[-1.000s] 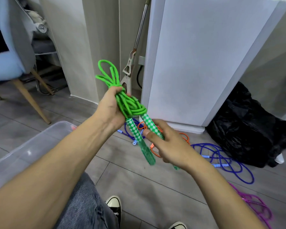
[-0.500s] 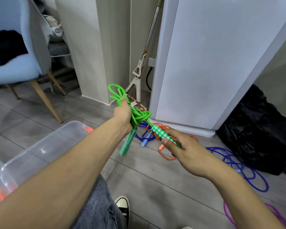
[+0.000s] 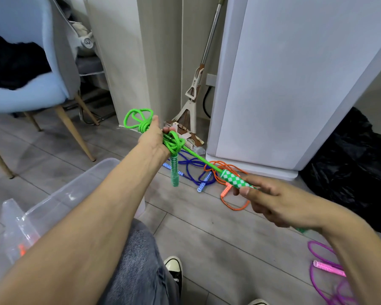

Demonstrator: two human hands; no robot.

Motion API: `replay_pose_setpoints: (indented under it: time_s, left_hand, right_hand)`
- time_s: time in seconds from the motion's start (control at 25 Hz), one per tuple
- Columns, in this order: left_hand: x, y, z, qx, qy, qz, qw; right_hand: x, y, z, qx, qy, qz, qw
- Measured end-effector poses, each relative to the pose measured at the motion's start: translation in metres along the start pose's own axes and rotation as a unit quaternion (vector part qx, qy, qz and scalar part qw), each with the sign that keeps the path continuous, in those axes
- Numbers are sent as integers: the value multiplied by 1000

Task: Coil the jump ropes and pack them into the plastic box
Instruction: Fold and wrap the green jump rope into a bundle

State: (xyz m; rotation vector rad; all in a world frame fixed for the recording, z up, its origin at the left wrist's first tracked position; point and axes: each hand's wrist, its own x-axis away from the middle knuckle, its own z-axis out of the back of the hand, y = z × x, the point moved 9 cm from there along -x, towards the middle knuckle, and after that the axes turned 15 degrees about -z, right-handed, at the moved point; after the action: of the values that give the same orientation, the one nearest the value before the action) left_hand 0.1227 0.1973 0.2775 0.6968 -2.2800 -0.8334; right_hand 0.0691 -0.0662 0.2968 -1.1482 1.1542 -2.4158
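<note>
Head view: two bare arms over a grey floor.
Left hand (image 3: 154,135): grips coiled green jump rope (image 3: 141,123).
Right hand (image 3: 273,201): pinches its checkered handle (image 3: 235,180), cord taut.
Plastic box (image 3: 79,183): lower left.

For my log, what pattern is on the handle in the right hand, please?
Green-and-white checks on the plastic handle, head view.

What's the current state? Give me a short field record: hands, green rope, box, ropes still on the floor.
left hand: grips the coiled green rope, one handle hanging below
right hand: holds the other green handle, cord pulled taut to the coil
plastic box: on the floor at lower left, something orange inside
floor ropes: blue rope, orange rope, pink rope, all loose
green rope packed: not yet
</note>
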Motion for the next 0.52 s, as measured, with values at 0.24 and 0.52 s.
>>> replay_pose_setpoints:
  time_s: [0.24, 0.52]
  left_hand:
    - [11, -8, -10, -21, -69, -6, 997]
    - [57, -24, -49, 9, -182, 49, 982]
  right_hand:
    - [-4, 21, 10, 104, 21, 21, 994]
    - [-43, 5, -11, 197, 155, 49, 967]
